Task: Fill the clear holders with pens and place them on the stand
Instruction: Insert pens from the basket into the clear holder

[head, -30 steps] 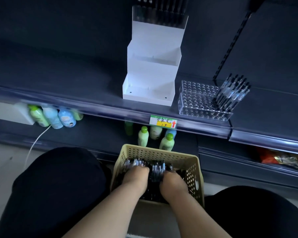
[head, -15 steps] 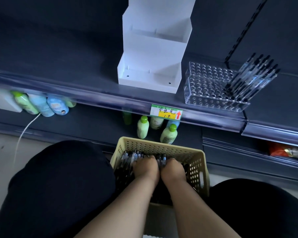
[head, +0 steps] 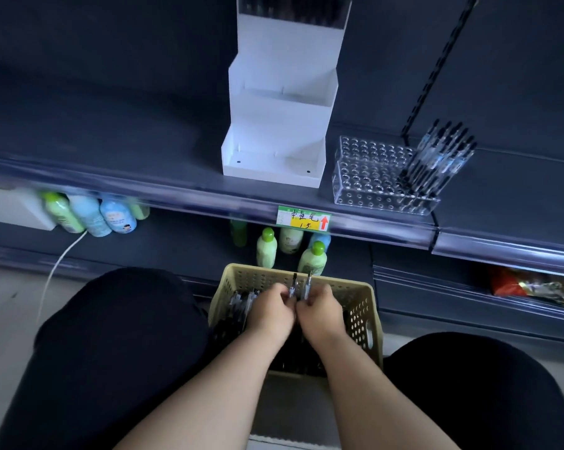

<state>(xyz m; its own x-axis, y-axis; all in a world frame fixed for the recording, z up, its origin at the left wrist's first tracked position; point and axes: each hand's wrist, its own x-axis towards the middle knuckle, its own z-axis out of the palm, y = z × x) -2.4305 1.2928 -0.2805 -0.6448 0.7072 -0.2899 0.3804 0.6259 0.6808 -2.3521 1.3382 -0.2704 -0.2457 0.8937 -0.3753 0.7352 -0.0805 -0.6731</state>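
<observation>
Up they come: the left hand (head: 271,311) and right hand (head: 321,311), buried knuckle-deep in the yellow basket (head: 366,295) half a second ago, have risen side by side. Fingers are curled and each hand pinches held pens (head: 294,287) whose tips poke up above the basket's far rim; how many sit in each fist I cannot tell. Loose pens (head: 241,300) still lie in the basket between the knees. That looks like a fresh batch gathered and ready to go up. On the shelf (head: 144,151) above, the clear holder (head: 368,177) waits at the front edge, with standing pens (head: 436,160) at its right end only and most holes open. Just left of it, the white stand (head: 274,157) has two bare lower tiers and what looks like a filled holder (head: 293,11) on top.
</observation>
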